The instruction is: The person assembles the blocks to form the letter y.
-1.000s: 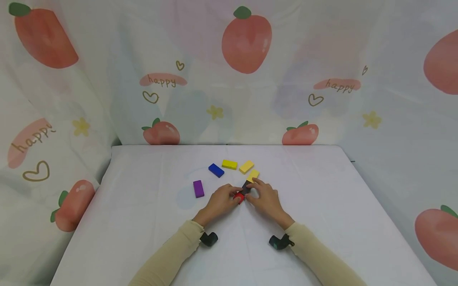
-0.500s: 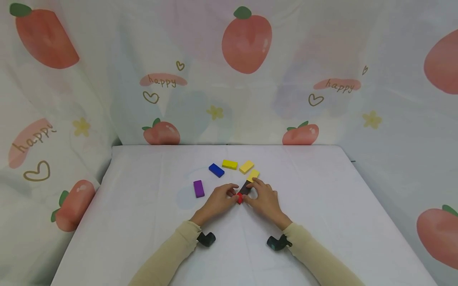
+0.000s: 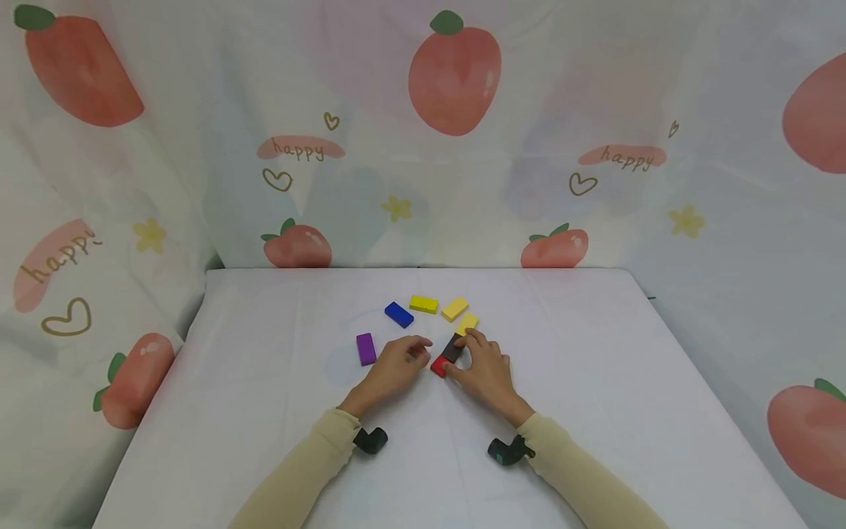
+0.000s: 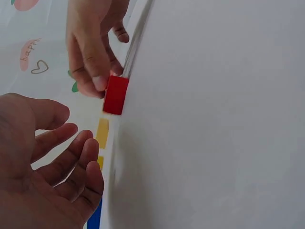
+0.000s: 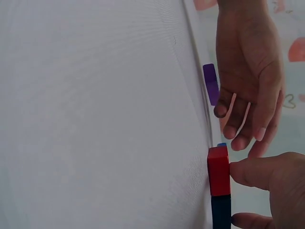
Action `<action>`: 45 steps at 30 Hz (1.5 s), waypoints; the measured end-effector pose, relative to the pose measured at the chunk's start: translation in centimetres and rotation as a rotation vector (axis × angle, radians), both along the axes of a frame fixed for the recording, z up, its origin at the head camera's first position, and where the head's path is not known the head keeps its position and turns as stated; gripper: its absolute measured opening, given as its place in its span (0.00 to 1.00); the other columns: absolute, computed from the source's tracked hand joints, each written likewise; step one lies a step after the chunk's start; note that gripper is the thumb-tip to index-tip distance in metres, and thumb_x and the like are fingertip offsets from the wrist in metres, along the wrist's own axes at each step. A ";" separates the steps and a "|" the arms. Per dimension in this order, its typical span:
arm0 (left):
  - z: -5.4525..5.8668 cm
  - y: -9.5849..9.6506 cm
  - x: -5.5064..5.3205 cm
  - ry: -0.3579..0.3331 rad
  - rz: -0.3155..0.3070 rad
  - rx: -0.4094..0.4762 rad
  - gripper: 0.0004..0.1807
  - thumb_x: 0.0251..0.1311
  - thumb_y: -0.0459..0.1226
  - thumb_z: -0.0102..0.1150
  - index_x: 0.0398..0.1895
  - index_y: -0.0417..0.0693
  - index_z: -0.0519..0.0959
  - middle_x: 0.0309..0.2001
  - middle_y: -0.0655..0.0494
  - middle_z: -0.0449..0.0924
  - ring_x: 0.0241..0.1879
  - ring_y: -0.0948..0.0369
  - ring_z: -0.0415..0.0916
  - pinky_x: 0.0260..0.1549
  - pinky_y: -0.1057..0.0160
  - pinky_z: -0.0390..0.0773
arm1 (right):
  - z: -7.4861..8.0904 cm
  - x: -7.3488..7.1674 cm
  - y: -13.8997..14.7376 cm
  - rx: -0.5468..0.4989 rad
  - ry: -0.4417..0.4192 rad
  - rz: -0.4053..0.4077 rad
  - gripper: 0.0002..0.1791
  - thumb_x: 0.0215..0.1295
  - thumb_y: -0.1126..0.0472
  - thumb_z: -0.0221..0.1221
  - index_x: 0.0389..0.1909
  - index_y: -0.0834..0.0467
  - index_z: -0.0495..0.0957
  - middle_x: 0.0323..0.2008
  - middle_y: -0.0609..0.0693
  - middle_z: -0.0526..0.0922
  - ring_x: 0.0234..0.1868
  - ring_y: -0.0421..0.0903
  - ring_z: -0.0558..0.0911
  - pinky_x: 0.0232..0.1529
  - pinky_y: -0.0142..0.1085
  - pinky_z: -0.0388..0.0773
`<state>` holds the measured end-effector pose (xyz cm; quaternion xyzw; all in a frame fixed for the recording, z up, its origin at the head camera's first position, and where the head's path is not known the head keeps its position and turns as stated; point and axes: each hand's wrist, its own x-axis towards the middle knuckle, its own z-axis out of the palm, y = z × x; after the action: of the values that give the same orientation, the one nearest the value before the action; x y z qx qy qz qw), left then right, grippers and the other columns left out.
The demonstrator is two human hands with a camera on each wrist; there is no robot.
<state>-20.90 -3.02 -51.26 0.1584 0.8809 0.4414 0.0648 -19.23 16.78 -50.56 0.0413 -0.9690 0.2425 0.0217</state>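
Observation:
My left hand hovers left of the red block, fingers relaxed and holding nothing. The red block lies end to end with a dark block, and a yellow block continues this slanting row. Over the row's right side is my right hand. Its thumb touches the red block and its index finger touches the dark block; both contacts also show in the right wrist view, on the same side of the blocks. From the left wrist view, the red block's end stands plainly visible beside the right hand's fingers.
A purple block, a blue block, a bright yellow block and a pale yellow block form an arc on the white-covered table. A printed cloth hangs behind and along the sides.
My left hand has let go of the red block and drawn back to the left. The right thumb has shifted slightly left onto the red block; the other blocks keep their places.

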 end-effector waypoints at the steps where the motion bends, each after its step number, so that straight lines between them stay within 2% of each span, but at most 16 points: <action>1: 0.2 -0.2 -0.1 0.002 0.007 0.005 0.15 0.69 0.40 0.55 0.57 0.50 0.79 0.42 0.60 0.81 0.40 0.64 0.76 0.43 0.66 0.79 | 0.0 0.0 0.0 0.001 -0.001 -0.001 0.25 0.56 0.44 0.67 0.51 0.52 0.77 0.70 0.55 0.68 0.62 0.61 0.71 0.50 0.55 0.67; 6: 1.1 -1.2 -1.0 0.024 0.053 0.027 0.16 0.69 0.40 0.56 0.57 0.49 0.78 0.43 0.59 0.81 0.43 0.62 0.76 0.45 0.63 0.79 | -0.1 -0.1 0.0 -0.007 -0.010 -0.007 0.26 0.56 0.43 0.67 0.51 0.51 0.77 0.70 0.55 0.67 0.63 0.60 0.70 0.53 0.55 0.67; 11: 1.7 -2.1 -2.1 0.085 0.096 0.029 0.16 0.67 0.39 0.58 0.56 0.47 0.79 0.44 0.57 0.82 0.44 0.61 0.76 0.46 0.61 0.79 | -0.3 -0.2 0.1 -0.010 -0.009 -0.004 0.25 0.56 0.43 0.66 0.51 0.51 0.76 0.70 0.54 0.67 0.63 0.60 0.70 0.52 0.55 0.67; 15: 1.9 -2.6 -3.0 0.136 0.108 0.042 0.14 0.66 0.38 0.59 0.54 0.45 0.80 0.42 0.56 0.82 0.42 0.61 0.76 0.43 0.61 0.79 | -0.4 -0.1 0.1 -0.009 -0.012 -0.001 0.26 0.57 0.42 0.66 0.51 0.51 0.76 0.70 0.54 0.67 0.63 0.60 0.70 0.52 0.56 0.67; 24: 2.3 -2.5 -4.7 0.174 0.124 0.031 0.14 0.66 0.37 0.58 0.53 0.46 0.80 0.41 0.55 0.82 0.40 0.60 0.75 0.44 0.60 0.79 | -0.4 0.1 0.0 -0.008 -0.022 -0.007 0.25 0.56 0.43 0.66 0.51 0.50 0.76 0.71 0.54 0.66 0.63 0.60 0.69 0.52 0.56 0.67; 30: 2.8 -1.8 -5.6 0.174 0.134 0.052 0.14 0.66 0.37 0.59 0.53 0.46 0.79 0.45 0.53 0.82 0.44 0.57 0.77 0.52 0.57 0.80 | -0.3 0.0 -0.1 -0.001 -0.009 -0.007 0.25 0.57 0.43 0.67 0.51 0.50 0.76 0.71 0.54 0.66 0.63 0.59 0.70 0.51 0.56 0.67; 34: 2.9 -1.0 -6.3 0.156 0.147 0.055 0.14 0.66 0.37 0.58 0.53 0.47 0.79 0.47 0.52 0.81 0.47 0.57 0.77 0.51 0.58 0.80 | -0.3 0.0 0.0 0.006 -0.017 -0.011 0.25 0.57 0.43 0.67 0.51 0.50 0.76 0.71 0.53 0.66 0.63 0.59 0.69 0.51 0.56 0.67; 38: 2.7 -0.1 -7.0 0.138 0.150 0.052 0.14 0.66 0.38 0.59 0.54 0.47 0.79 0.50 0.52 0.81 0.50 0.57 0.76 0.50 0.59 0.80 | -0.2 0.1 0.0 0.005 -0.024 -0.015 0.25 0.57 0.43 0.67 0.51 0.51 0.76 0.71 0.53 0.66 0.63 0.59 0.69 0.52 0.56 0.67; 45: 2.4 1.4 -7.8 0.093 0.156 0.076 0.15 0.65 0.38 0.60 0.54 0.48 0.79 0.53 0.53 0.80 0.55 0.55 0.76 0.58 0.56 0.77 | 0.0 0.2 0.0 -0.006 -0.015 -0.008 0.25 0.56 0.43 0.67 0.51 0.51 0.76 0.70 0.54 0.67 0.63 0.60 0.69 0.51 0.56 0.67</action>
<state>-28.71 -1.62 -48.87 0.1118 0.8751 0.4705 -0.0171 -19.06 16.80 -50.59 0.0357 -0.9686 0.2455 0.0155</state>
